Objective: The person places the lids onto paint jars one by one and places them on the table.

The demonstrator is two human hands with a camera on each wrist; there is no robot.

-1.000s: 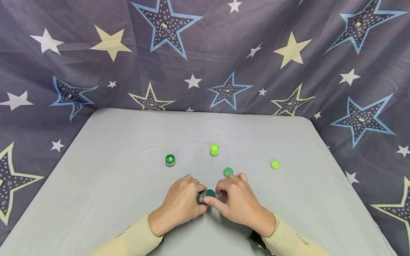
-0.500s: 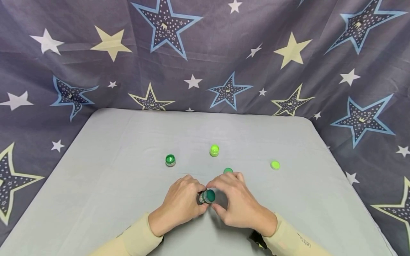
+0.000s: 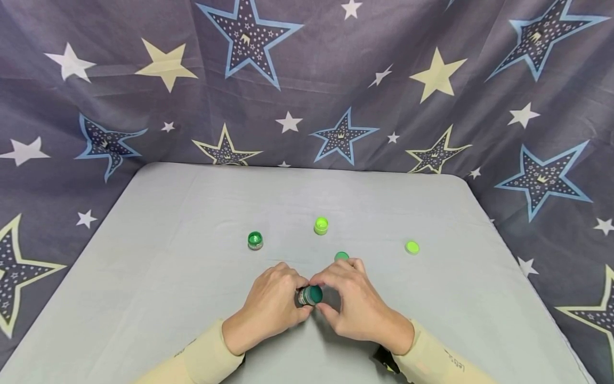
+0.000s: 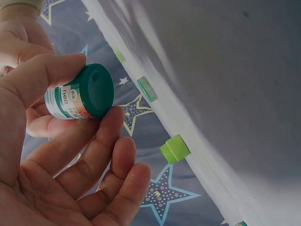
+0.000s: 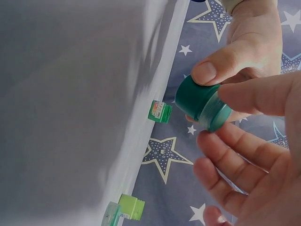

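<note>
Between my two hands is a small paint jar (image 3: 304,296) with a dark green round end (image 3: 315,294), tilted toward the right. My left hand (image 3: 273,296) grips its body between thumb and fingers. Thumb and forefinger of my right hand (image 3: 360,301) curve round the dark green end and pinch its edges. A printed label shows on the jar (image 4: 80,92) in the left wrist view. In the right wrist view the right thumb and fingers meet the jar's translucent teal part (image 5: 216,113), with the left thumb on the dark green part.
Beyond the hands stand an uncapped green jar (image 3: 255,241) and an uncapped lime jar (image 3: 321,226). A green lid (image 3: 341,256) lies just past the right hand, partly covered by it. Farther right is a lime lid (image 3: 412,247). A starry cloth (image 3: 307,80) hangs behind the grey-white table (image 3: 192,224).
The right thumb and forefinger have shifted from across the dark green end to round its edges, and the right hand now covers part of the green lid. The left hand stays put.
</note>
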